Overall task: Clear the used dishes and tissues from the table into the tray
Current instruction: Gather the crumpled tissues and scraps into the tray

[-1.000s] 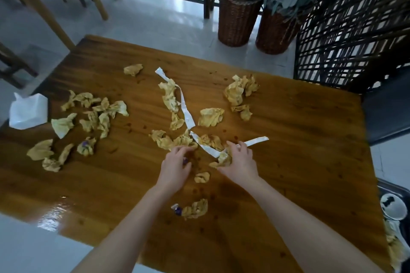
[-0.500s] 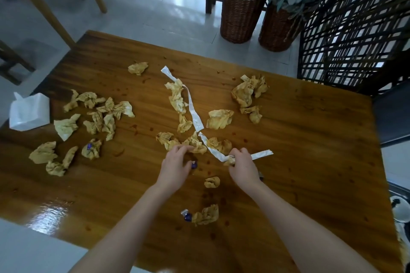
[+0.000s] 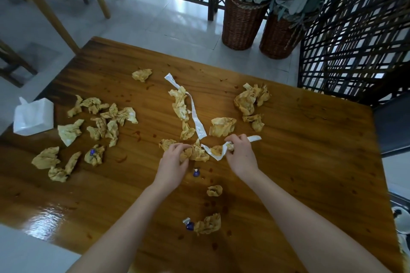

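Two scraps lie closest to the near edge of the surface [image 3: 310, 162]: a crumpled, yellow-stained tissue [image 3: 208, 224] and a blue foil wrapper [image 3: 188, 225] touching its left end. Just beyond sit a small tissue wad [image 3: 214, 190] and a second blue wrapper [image 3: 196, 172]. Over the middle, the left hand [image 3: 174, 163] has its fingers curled down onto a tissue clump [image 3: 196, 153]. The right hand [image 3: 240, 155] has its fingers closed round a bunched tissue and one end of a long white strip [image 3: 197, 117], which runs toward the far edge. More scattered tissues [image 3: 104, 122] spread toward the left edge, near a white tissue pack [image 3: 33, 116], and another heap [image 3: 250, 101] sits toward the far right corner. The tray [image 3: 399, 199] shows only as a sliver off the right edge, with a white dish [image 3: 402, 221] in it. The tissues look soft, very light and greasy. They should crush into a fist easily, so raking several together and squeezing from above probably serves better than pinching single corners, which may tear. The strip looks thin and glossy, likely to trail and snag other scraps. The varnished wood is shiny and spotted with sauce.
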